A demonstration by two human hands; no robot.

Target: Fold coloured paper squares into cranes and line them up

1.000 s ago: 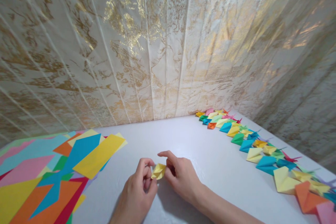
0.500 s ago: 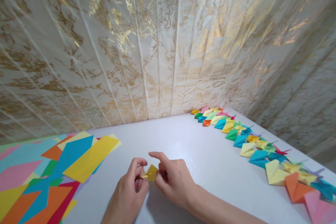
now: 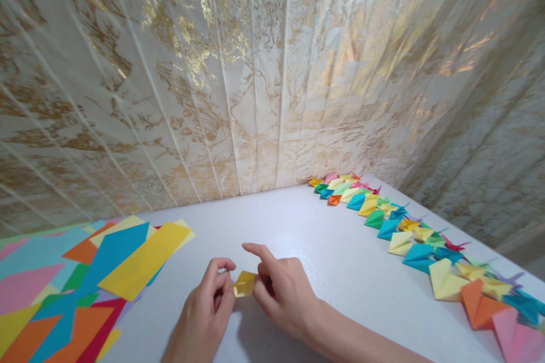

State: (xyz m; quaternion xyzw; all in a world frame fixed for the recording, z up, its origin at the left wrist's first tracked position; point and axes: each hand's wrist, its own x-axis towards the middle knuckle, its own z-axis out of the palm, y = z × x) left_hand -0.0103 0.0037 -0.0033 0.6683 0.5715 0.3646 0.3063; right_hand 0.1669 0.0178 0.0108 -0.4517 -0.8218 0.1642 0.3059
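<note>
Between my two hands is a small folded piece of yellow paper (image 3: 244,284), held just above the white table. My left hand (image 3: 207,306) pinches its left end between thumb and fingers. On its right edge my right hand (image 3: 284,290) grips with the thumb and curled fingers, while the index finger points out to the left above the paper. The fingers partly hide both ends of the piece, so its full folded shape cannot be made out.
Loose sheets of coloured paper, a yellow sheet (image 3: 147,261) on top, overlap at the left of the white table (image 3: 255,221). Folded paper cranes (image 3: 400,244) stand in rows along the right edge. A gold-patterned curtain (image 3: 230,79) hangs behind the table.
My left hand has shifted slightly left and down. The yellow paper has turned a little, showing more of its left part. My right hand stays almost in place.
</note>
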